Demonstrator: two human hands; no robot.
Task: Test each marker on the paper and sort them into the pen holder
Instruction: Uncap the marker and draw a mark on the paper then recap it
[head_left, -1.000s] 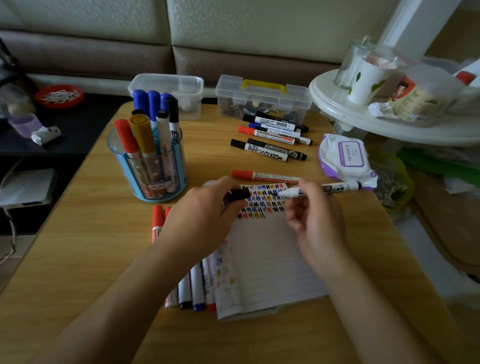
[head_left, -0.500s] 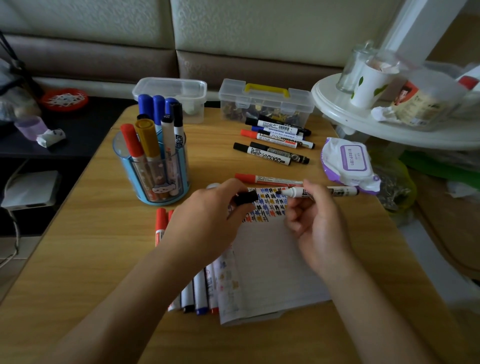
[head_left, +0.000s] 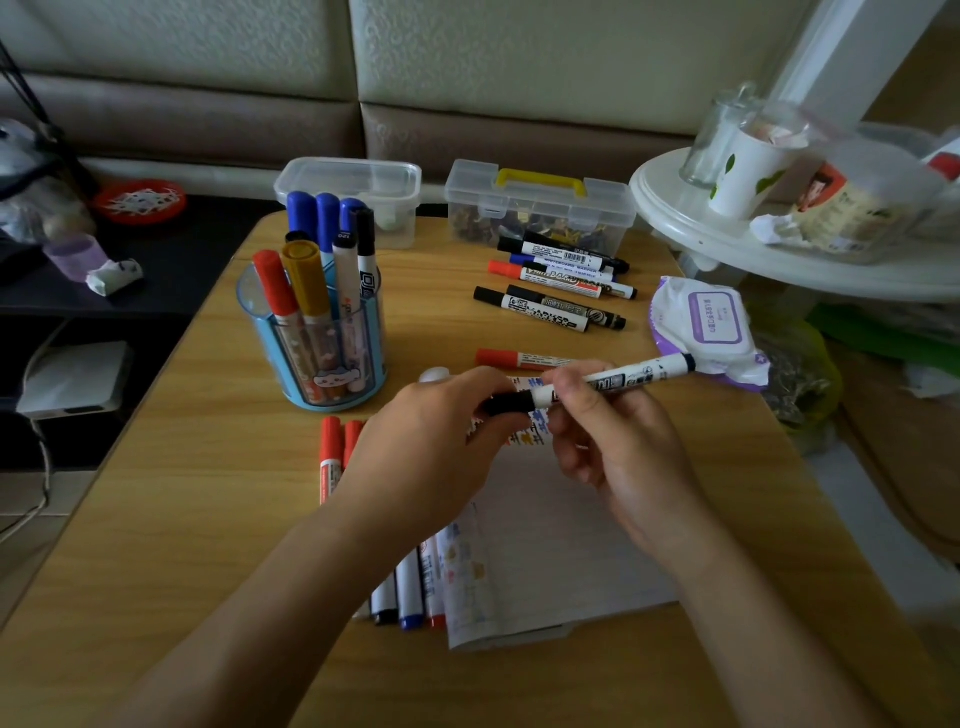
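Centre frame, a marker (head_left: 639, 373) angled up-right is pinched at its cap (head_left: 506, 404) by the left hand (head_left: 436, 436) and gripped mid-barrel by the right hand (head_left: 618, 436), the pen holder (head_left: 275, 353) seen up-left, nearer the left.

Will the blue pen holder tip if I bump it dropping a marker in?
Probably not easily: the pen holder has a wide round base. Its markers stand above the rim and lean, so a hard knock might rock it. On the smooth table it likely slides first.
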